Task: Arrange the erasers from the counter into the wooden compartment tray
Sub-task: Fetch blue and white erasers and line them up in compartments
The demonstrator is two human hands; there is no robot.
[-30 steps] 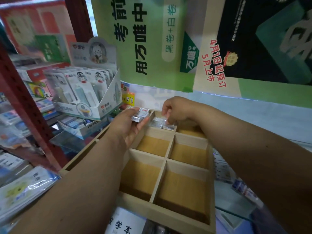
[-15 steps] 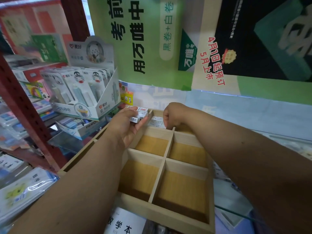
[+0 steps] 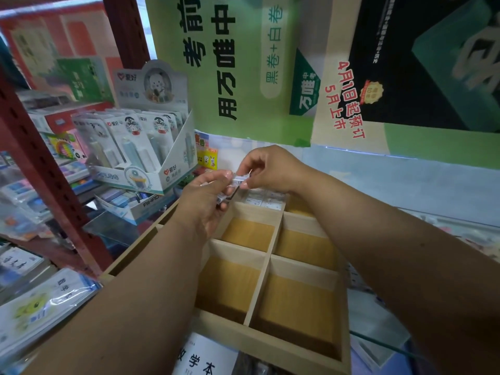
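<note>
The wooden compartment tray (image 3: 270, 255) lies in front of me, its near and middle cells showing bare wood. Several wrapped white erasers (image 3: 263, 199) lie in the far left cell. My left hand (image 3: 201, 204) hovers over the tray's far left corner and holds a small stack of wrapped erasers, mostly hidden by its fingers. My right hand (image 3: 266, 169) is just to its right and pinches one wrapped eraser (image 3: 240, 180) at the top of that stack, above the far cell.
A white display box of carded stationery (image 3: 140, 147) stands left of the tray on red shelving (image 3: 40, 163). Plastic-wrapped booklets (image 3: 40, 307) lie at the lower left. A notebook (image 3: 201, 358) sits by the tray's near edge. Green posters (image 3: 230, 63) cover the wall behind.
My right hand rose out of the far left cell and moved left to the stack in my left hand, where it now pinches one eraser. The left hand stayed nearly still.
</note>
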